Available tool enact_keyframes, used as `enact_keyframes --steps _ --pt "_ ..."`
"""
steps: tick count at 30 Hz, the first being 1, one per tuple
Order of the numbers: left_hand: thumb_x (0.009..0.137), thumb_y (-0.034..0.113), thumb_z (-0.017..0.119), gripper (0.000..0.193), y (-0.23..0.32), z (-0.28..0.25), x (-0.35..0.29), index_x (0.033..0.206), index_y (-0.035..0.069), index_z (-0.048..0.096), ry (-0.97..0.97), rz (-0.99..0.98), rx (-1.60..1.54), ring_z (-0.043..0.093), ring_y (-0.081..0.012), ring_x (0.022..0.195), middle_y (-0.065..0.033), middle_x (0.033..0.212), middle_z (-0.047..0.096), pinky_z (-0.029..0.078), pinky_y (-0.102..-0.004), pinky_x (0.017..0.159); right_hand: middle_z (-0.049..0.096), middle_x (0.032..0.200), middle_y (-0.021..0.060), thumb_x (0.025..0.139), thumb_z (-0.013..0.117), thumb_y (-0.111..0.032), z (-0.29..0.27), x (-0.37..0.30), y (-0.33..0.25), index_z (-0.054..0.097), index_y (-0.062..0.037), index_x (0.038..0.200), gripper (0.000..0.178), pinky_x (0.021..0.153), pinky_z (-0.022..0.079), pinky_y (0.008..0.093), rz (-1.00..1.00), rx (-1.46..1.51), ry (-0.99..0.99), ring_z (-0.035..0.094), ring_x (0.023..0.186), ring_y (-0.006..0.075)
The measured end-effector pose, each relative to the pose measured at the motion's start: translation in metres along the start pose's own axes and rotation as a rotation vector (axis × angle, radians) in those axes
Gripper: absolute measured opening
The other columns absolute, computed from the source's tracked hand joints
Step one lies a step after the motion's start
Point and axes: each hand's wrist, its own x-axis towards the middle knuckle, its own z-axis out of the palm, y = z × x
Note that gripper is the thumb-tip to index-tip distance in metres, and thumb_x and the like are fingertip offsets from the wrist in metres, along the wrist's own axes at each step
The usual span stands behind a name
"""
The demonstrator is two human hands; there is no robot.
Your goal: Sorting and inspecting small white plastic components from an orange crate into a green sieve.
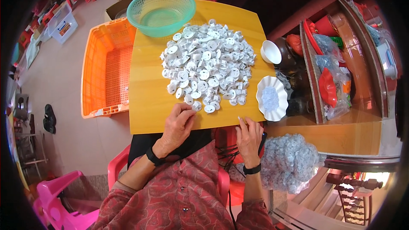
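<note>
A large heap of small white plastic parts (208, 59), many with round slotted faces, covers the middle of the yellow table (147, 81). At the heap's near left edge, my left hand (177, 125) has its fingers curled together, the tips against one round white part (197, 106). Over the table's near edge, further right, is my right hand (249, 138), its thumb and forefinger drawn close together. A tiny pale spot shows at its fingertips, too small to name. A white scalloped dish (279, 110) with small clear pieces (269, 98) lies just beyond the right hand.
A green mesh basket (161, 12) sits at the table's far left corner. An orange crate (96, 72) stands left of the table. On the right are a white bowl (271, 52) and a cluttered shelf (313, 72). A bulky bag of clear pieces (292, 159) lies beside my right forearm.
</note>
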Motion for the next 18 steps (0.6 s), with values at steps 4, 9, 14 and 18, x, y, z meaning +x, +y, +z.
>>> enact_keyframes --steps 4,9,14,18 --pt "0.080 -0.005 0.069 0.017 0.003 -0.005 -0.005 0.096 0.001 0.066 -0.025 -0.064 -0.038 0.064 -0.0244 0.078 -0.0127 0.095 0.060 0.053 -0.0312 0.064 0.061 0.102 0.0091 0.083 0.068 -0.006 0.015 -0.008 0.008 0.065 -0.0025 0.102 0.020 0.078 0.044 0.0380 -0.037 0.018 0.104 0.058 0.092 0.0273" --pt "0.081 -0.003 0.068 0.015 0.006 -0.011 -0.008 0.096 0.001 0.067 -0.015 -0.071 -0.048 0.064 -0.0233 0.077 -0.0121 0.094 0.060 0.052 -0.0304 0.063 0.061 0.096 0.0122 0.085 0.065 -0.005 0.017 -0.006 -0.003 0.061 -0.0011 0.092 0.009 0.075 0.047 0.0398 0.061 0.155 0.170 0.058 0.088 0.0298" --pt "0.084 -0.001 0.067 0.014 0.016 -0.014 -0.011 0.097 0.000 0.067 -0.112 -0.085 -0.145 0.063 -0.0210 0.076 -0.0118 0.091 0.062 0.051 -0.0298 0.061 0.060 0.095 0.0144 0.091 0.060 -0.005 0.007 -0.002 -0.032 0.058 0.0013 0.093 0.007 0.078 0.048 0.0380 0.319 0.673 0.066 0.060 0.086 0.0296" --pt "0.088 0.001 0.064 0.013 0.020 -0.010 -0.010 0.101 -0.001 0.066 -0.159 -0.062 -0.240 0.063 -0.0183 0.073 -0.0114 0.089 0.062 0.051 -0.0278 0.060 0.059 0.093 0.0071 0.092 0.059 -0.003 0.001 0.003 -0.056 0.058 0.0021 0.093 0.005 0.075 0.045 0.0250 0.331 0.924 -0.012 0.055 0.082 0.0123"
